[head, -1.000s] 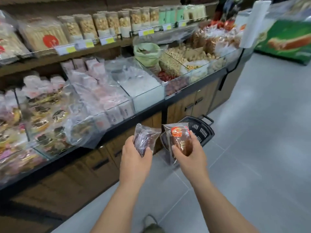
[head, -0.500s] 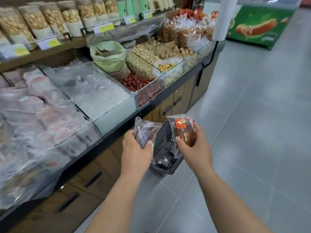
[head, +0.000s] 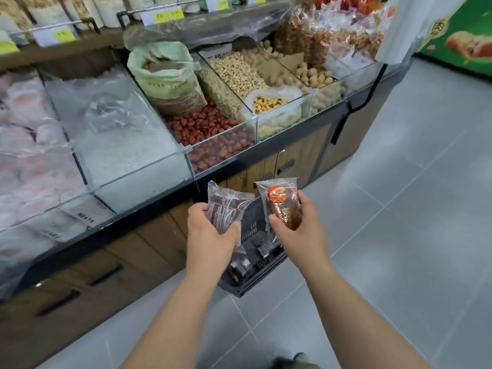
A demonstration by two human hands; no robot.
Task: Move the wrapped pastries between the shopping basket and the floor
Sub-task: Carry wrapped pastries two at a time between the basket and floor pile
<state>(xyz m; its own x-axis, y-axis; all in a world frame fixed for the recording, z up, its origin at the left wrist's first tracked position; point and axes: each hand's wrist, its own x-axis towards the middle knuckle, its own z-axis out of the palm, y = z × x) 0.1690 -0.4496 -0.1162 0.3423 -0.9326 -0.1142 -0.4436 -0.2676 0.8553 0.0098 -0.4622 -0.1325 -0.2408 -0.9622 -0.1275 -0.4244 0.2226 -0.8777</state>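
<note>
My left hand (head: pixel 210 235) grips a clear-wrapped dark pastry (head: pixel 225 209) with its printed back toward me. My right hand (head: pixel 298 230) holds a second wrapped brown pastry (head: pixel 282 206) with a red and orange label at its top. Both pastries are held upright, side by side, above the black plastic shopping basket (head: pixel 253 270). The basket stands on the grey tiled floor (head: pixel 399 249) against the display counter, and my hands hide most of it. Dark wrapped items show inside its near end.
A long display counter (head: pixel 149 257) with wooden drawers runs along the left. Its glass bins hold red dates (head: pixel 210 137), nuts, a green sack (head: pixel 167 78) and bagged pastries. Shelves with price tags sit above. Open floor stretches to the right; a green sign (head: pixel 463 35) stands far right.
I have moved along the counter toward the basket, which now lies directly under my hands. Both hands keep holding their pastries in the same way.
</note>
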